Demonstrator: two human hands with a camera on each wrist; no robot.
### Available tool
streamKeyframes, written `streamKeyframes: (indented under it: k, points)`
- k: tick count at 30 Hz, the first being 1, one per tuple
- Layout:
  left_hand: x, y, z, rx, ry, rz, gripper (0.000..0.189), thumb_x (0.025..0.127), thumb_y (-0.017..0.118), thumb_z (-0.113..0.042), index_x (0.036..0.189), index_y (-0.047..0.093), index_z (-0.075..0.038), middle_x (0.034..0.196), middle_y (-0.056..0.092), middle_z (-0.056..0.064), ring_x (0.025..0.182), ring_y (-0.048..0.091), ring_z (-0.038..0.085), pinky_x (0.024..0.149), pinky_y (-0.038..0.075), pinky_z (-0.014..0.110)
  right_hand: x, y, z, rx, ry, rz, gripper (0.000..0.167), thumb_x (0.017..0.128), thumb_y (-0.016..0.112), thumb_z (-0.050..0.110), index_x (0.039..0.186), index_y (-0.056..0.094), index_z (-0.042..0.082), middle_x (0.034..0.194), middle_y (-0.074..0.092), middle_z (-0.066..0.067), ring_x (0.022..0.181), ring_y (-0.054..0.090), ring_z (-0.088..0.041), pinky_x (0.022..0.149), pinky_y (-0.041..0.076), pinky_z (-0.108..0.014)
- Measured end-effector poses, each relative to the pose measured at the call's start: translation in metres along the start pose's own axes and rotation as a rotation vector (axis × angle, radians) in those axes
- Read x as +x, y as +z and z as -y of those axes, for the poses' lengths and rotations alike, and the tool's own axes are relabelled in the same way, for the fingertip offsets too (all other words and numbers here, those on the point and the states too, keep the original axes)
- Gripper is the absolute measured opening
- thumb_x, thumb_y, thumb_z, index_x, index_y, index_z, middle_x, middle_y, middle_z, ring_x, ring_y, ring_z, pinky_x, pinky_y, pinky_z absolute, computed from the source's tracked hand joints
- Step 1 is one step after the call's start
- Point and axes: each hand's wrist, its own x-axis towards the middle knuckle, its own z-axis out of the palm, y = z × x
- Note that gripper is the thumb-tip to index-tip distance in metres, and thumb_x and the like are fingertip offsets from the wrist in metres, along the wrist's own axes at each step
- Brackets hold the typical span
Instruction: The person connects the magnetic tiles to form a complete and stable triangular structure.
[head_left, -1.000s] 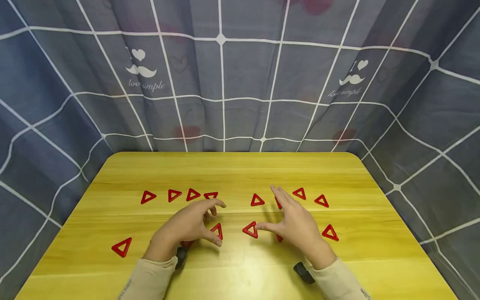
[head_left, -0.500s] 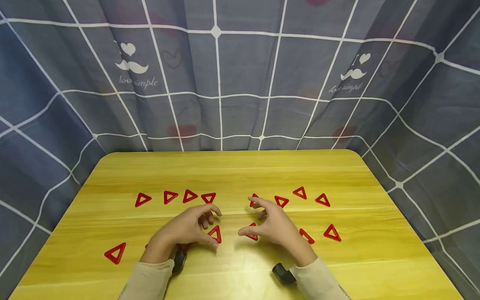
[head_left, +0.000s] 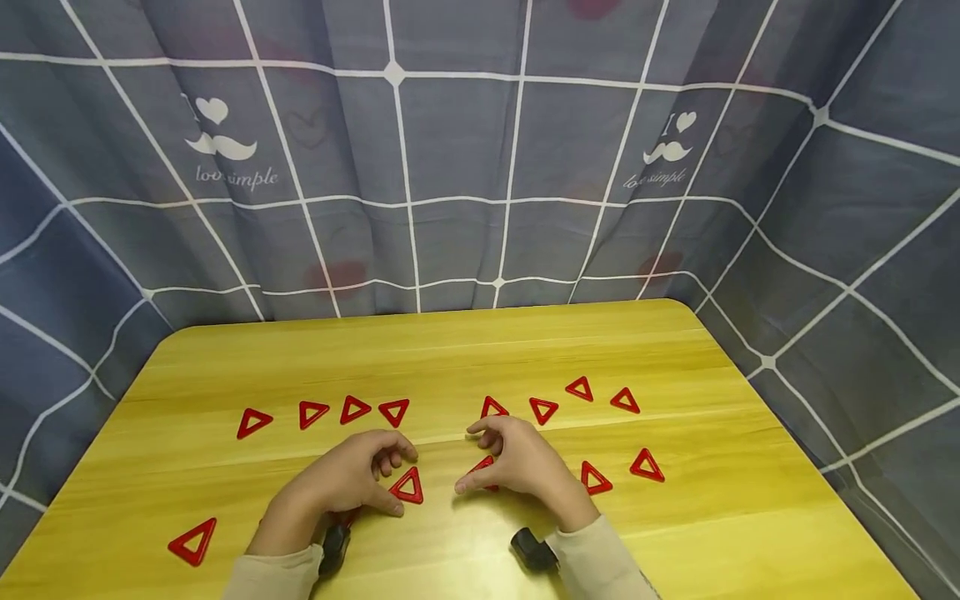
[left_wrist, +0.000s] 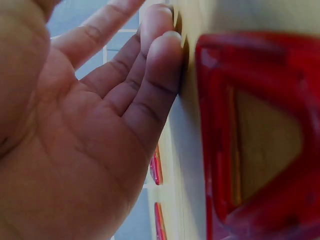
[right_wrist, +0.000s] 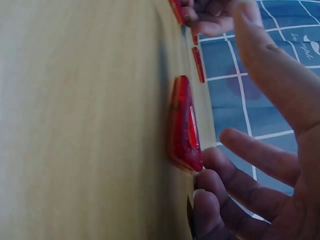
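My left hand point(head_left: 341, 479) curves loosely over the left-middle table, thumb and fingers apart on either side of a hollow red plastic triangle point(head_left: 418, 487). A larger-looking red triangle point(left_wrist: 215, 125) fills the right of the left wrist view, beside the palm. My right hand point(head_left: 525, 462) bends around another red triangle point(head_left: 481, 463), partly hidden by the thumb in the head view. In the right wrist view that triangle point(right_wrist: 181, 125) lies flat, with fingertips point(right_wrist: 212, 157) right at its lower end. Both hands pinch nothing.
More red triangles lie in a row behind the hands, such as one at left point(head_left: 246, 423) and one at right point(head_left: 542, 417). Others flank the wrists, left point(head_left: 202, 550) and right point(head_left: 647, 475). A grey checked curtain point(head_left: 465, 167) hangs around the yellow wooden table point(head_left: 450, 358).
My right hand has come leftward and lower, its fingers bending closer to the middle triangle. My left hand stays by its triangle, fingers slightly more bent. The head view has turned right.
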Motion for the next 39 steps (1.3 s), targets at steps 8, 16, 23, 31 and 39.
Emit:
streamKeyframes:
  k: [8,16,23,31,39]
  points:
    - [-0.003,-0.004,-0.001,0.037,-0.030,-0.017,0.049,0.070,0.093,-0.013,0.112,0.068,-0.008,0.092,0.053,0.006,0.085,0.046,0.024,0.069,0.042,0.030,0.003,-0.005,0.003,-0.027,-0.103,0.078,0.071,0.058,0.100,0.032,0.119,0.070,0.011,0.098,0.063,0.001,0.086,0.056,-0.017,0.078,0.048,-0.029]
    - [0.002,-0.002,-0.003,0.083,-0.029,-0.024,0.045,0.071,0.093,-0.016,0.111,0.072,-0.012,0.092,0.057,0.003,0.085,0.049,0.023,0.071,0.045,0.031,0.001,-0.010,-0.001,-0.055,-0.148,0.103,0.061,0.060,0.100,0.023,0.112,0.072,0.008,0.095,0.061,0.000,0.087,0.056,-0.018,0.081,0.048,-0.031]
    - [0.000,0.000,-0.007,0.092,-0.039,-0.034,0.042,0.072,0.093,-0.015,0.108,0.072,-0.012,0.090,0.057,0.003,0.084,0.049,0.022,0.073,0.045,0.030,0.000,-0.010,-0.003,-0.102,-0.156,0.105,0.048,0.063,0.098,0.020,0.104,0.075,0.012,0.092,0.063,0.006,0.084,0.056,-0.016,0.077,0.048,-0.029]
    - [-0.002,0.002,-0.010,0.107,-0.021,-0.052,0.040,0.073,0.092,-0.017,0.105,0.068,-0.009,0.090,0.058,0.003,0.083,0.051,0.021,0.071,0.045,0.028,-0.001,-0.009,-0.002,-0.098,-0.158,0.116,0.037,0.068,0.095,0.019,0.100,0.076,0.013,0.095,0.068,0.009,0.084,0.056,-0.014,0.077,0.048,-0.029]
    - [0.004,0.013,-0.013,0.123,0.034,-0.043,0.038,0.076,0.091,-0.021,0.105,0.069,-0.010,0.089,0.060,0.002,0.074,0.051,0.016,0.064,0.046,0.027,-0.003,-0.007,-0.003,-0.102,-0.161,0.142,0.024,0.073,0.093,0.015,0.091,0.078,0.015,0.088,0.063,0.008,0.077,0.053,-0.014,0.068,0.046,-0.028]
